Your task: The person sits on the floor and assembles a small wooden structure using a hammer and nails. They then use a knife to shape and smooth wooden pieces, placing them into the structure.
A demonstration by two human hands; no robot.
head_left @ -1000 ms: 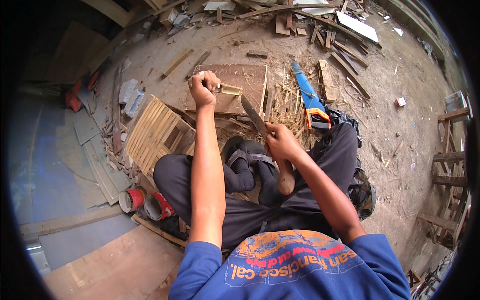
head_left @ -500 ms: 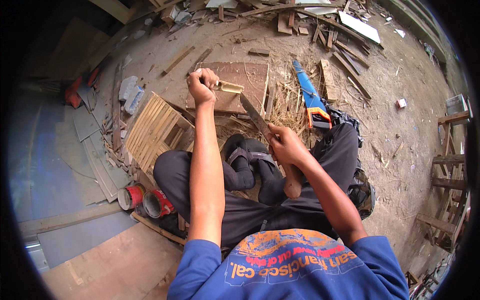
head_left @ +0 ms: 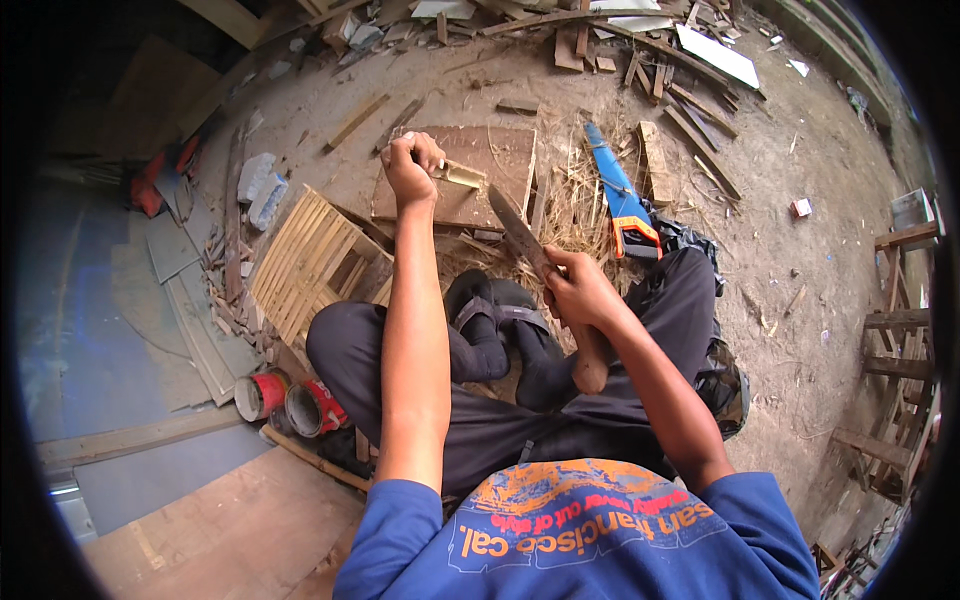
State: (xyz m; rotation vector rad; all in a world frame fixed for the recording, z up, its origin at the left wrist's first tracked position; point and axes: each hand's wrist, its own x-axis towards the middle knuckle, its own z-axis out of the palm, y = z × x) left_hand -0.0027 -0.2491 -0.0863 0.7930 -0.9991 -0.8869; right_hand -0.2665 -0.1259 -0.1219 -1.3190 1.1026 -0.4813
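Observation:
My left hand point(head_left: 411, 166) is closed around one end of a short split piece of bamboo point(head_left: 461, 176), held out over a brown board point(head_left: 500, 150) on the ground. In my right hand point(head_left: 580, 287) is a large knife point(head_left: 518, 228) with a wooden handle point(head_left: 590, 372). Its blade slants up and left, and the tip is close to the bamboo's free end, with a small gap between them. Beyond my right knee lies a blue handsaw point(head_left: 613, 175) with an orange and black grip, beside a heap of pale shavings point(head_left: 572, 205).
A slatted bamboo piece point(head_left: 310, 250) stands by my left knee. Two red cans point(head_left: 314, 408) sit left of my thigh. Wood scraps point(head_left: 690, 110) litter the far ground, and a black plastic bag point(head_left: 722, 385) lies by my right leg. A wooden rack point(head_left: 900, 345) stands at far right.
The knife has shifted slightly right and down, its tip now apart from the bamboo's end. My left hand has turned a little and moved slightly right.

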